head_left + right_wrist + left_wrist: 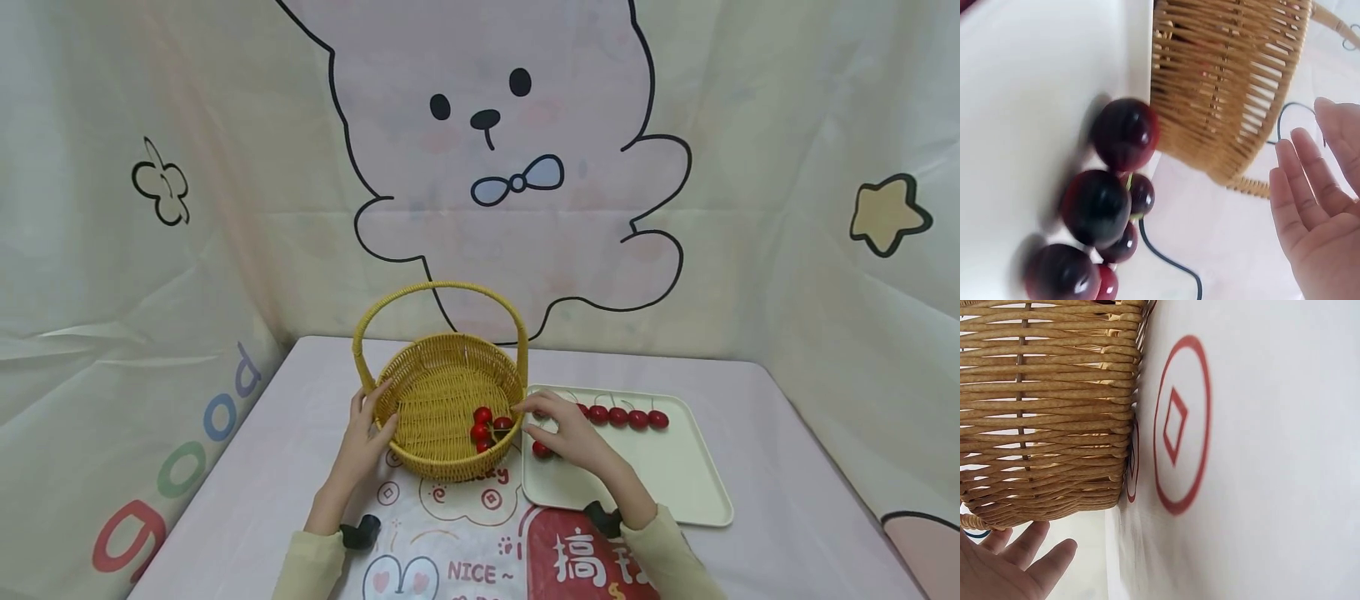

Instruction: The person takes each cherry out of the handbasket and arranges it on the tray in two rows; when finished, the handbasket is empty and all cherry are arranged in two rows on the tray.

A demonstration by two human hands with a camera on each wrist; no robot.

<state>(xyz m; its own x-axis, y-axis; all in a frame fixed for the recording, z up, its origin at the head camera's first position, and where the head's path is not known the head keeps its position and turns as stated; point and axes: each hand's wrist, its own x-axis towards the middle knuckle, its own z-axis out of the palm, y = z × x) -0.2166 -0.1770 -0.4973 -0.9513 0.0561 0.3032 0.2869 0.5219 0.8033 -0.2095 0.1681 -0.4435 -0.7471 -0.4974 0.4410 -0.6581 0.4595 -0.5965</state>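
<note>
Well beyond both hands' fingertips hangs a pale backdrop (555, 258) printed with a bear. The table (277, 475) spreads beneath the hands, with coin prints (387, 493) near the left fingers. Between the two hands' fingers stands the yellow woven basket (450, 472), upright, its handle (450, 285) arching up beyond them. The cream tray (660, 479) lies under the right hand and stretches out to the right of its fingers.

Only the head view looks down into the basket, where a small cluster of red cherries (480, 432) sits near the right fingertips; the left wrist view gives the outer weave beside the left fingers.

The left hand (363, 437) has its fingers spread and nearly straight at the basket's left side, by the foot of the handle, with the thumb at the rim; how firmly they touch I cannot tell. The right hand (566, 429) has its fingers extended at the right rim, thumb standing apart. The right wrist view bares its palm, holding nothing; whether the tips touch the basket is unclear.

A row of dark cherries (618, 416) runs along the tray, rightward from behind the right fingers. One single cherry (542, 450) lies just on the near side of the right thumb.
</note>
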